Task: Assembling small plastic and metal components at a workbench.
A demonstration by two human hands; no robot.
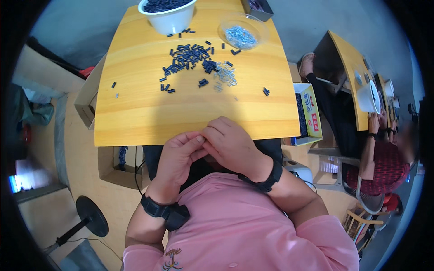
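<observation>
black tubes [190, 56] are heaped upper middle of the frame, silvery bits [227, 74] touching their right side; bare tabletop [135, 113] below that, down to the front edge; left hand [178, 153] and right hand [229, 141] meet around that edge, fingers curled, tips together; can't tell if they've got anything; yellow wood-grain surface, white tub [169, 20] up top, co-worker [379, 174] far right

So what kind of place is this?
Probably a small workshop: little black pieces lie heaped on the yellow table, a white tub holds many more, and another person sits by a second table.
</observation>
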